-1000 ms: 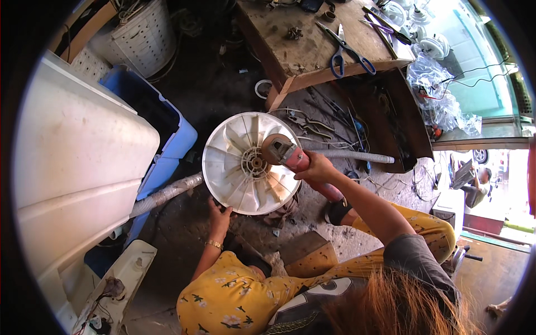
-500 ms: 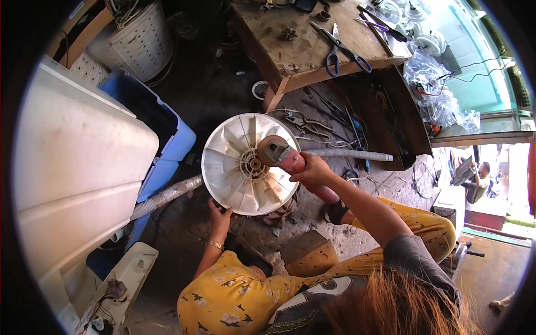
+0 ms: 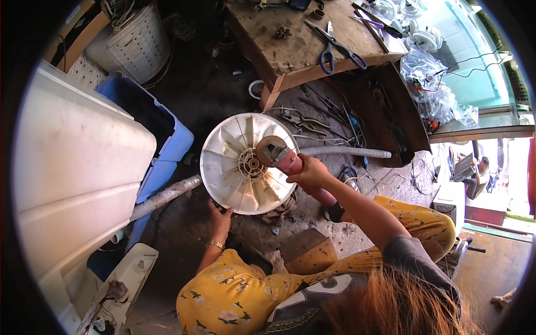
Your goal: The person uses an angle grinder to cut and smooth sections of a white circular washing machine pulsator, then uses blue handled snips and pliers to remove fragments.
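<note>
A round white plastic washing-machine pulsator faces up, its radial ribs and ringed hub showing. My left hand grips its lower left rim, thumb on the edge; the fingers under it are partly hidden. In my right hand is a red angle grinder, closed around its body. The grinder's brown-guarded head lies over the pulsator just right of the hub. Whether its disc touches the plastic cannot be made out.
A large cream plastic housing and a blue tub stand left. Grey corrugated hoses lie beside the pulsator. Pliers rest on the dirty floor below a wooden table with blue-handled scissors. A wooden block is near my legs.
The whole view has shifted very slightly. Both hands keep their grips, and the grinder stays over the pulsator beside the hub.
</note>
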Demonstrator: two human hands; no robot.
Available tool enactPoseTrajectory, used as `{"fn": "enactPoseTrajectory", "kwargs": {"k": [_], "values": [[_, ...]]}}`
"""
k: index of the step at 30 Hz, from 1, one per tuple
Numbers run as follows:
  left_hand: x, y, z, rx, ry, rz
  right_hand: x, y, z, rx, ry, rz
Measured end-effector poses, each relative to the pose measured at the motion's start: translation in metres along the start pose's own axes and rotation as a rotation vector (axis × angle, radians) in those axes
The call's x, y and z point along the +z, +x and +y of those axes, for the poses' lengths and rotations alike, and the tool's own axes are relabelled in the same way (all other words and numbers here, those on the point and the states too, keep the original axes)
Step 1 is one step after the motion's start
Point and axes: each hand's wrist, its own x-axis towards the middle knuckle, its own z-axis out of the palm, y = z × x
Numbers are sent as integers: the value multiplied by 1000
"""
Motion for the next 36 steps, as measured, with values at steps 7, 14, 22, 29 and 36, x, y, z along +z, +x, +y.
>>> {"fn": "enactPoseTrajectory", "kwargs": {"k": [7, 14, 22, 29, 36], "values": [[0, -1, -2, -31, -15, -9, 2, -22, 39, -11, 25, -34], [3, 1, 0, -17, -13, -37, 7, -26, 21, -30, -16, 104], [7, 2, 2, -7, -46, -34, 5, -17, 49, 45, -81, 156], [0, 1, -3, -26, -15, -15, 12, -20, 34, -25, 57, 167], [10, 1, -2, -2, -17, -32, 15, -12, 45, 14, -3, 153]]}}
